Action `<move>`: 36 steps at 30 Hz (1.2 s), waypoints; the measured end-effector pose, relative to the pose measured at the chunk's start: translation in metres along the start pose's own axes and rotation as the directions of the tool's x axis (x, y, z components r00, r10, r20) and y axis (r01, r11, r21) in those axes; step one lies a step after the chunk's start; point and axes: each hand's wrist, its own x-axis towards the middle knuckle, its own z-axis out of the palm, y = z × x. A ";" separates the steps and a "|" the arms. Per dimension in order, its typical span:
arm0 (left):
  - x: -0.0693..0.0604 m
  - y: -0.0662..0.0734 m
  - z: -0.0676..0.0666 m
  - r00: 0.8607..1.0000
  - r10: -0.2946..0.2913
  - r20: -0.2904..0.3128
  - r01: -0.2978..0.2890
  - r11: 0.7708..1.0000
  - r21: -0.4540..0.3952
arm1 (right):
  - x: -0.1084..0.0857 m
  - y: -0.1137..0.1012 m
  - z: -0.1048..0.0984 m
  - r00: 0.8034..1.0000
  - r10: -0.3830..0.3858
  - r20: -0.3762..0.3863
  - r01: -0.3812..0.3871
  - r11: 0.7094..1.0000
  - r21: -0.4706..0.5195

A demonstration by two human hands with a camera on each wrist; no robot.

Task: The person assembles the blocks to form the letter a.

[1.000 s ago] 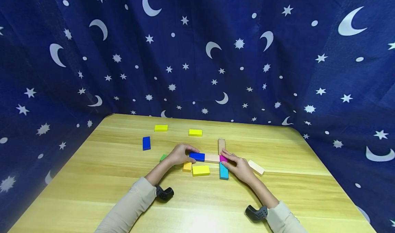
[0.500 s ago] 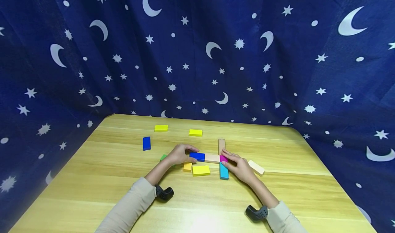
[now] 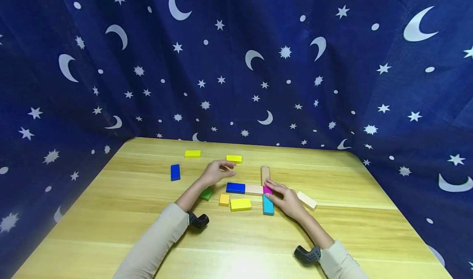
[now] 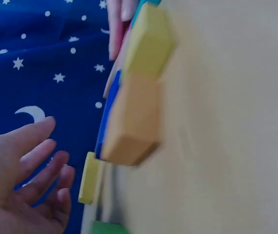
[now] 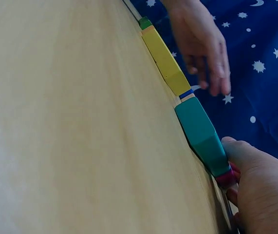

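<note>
My left hand [image 3: 216,172] is raised above the table with its fingers loosely bent and nothing between them. In the left wrist view that left hand [image 4: 31,180] stands apart from every block. Below it lies a blue block [image 3: 235,187], end to end with a natural wood block [image 3: 253,190]. At the right end of this row my right hand [image 3: 290,203] pinches a magenta block [image 3: 267,190], partly hidden by the fingers. A light blue block [image 3: 268,205] extends from the magenta one toward me. Another wood block [image 3: 265,175] extends from it away from me.
Near the row lie a yellow block [image 3: 240,204], a small orange block [image 3: 224,199] and a green block [image 3: 206,194]. A pale block [image 3: 306,201] is right of my right hand. Farther back are a blue block [image 3: 175,172] and two yellow blocks, one at left [image 3: 193,154].
My left hand has let go of the blue block and moved up and away from it, uncovering the green block more. The right hand has stayed in place.
</note>
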 end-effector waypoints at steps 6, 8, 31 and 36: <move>0.034 0.010 -0.014 0.988 0.025 -0.149 -0.019 0.999 0.040 | 0.001 0.002 -0.001 1.000 -0.012 0.000 0.012 1.000 -0.003; 0.043 0.008 -0.017 0.987 0.028 -0.160 -0.020 0.998 0.052 | 0.002 0.003 -0.001 1.000 -0.014 -0.002 0.014 1.000 -0.005; 0.062 -0.023 -0.002 0.998 0.046 -0.043 -0.031 0.953 0.301 | 0.002 0.001 -0.001 1.000 0.002 -0.006 -0.002 1.000 0.002; 0.062 -0.011 0.010 0.998 0.067 -0.023 -0.059 0.965 0.256 | 0.001 0.002 0.000 1.000 0.004 0.000 -0.004 1.000 0.005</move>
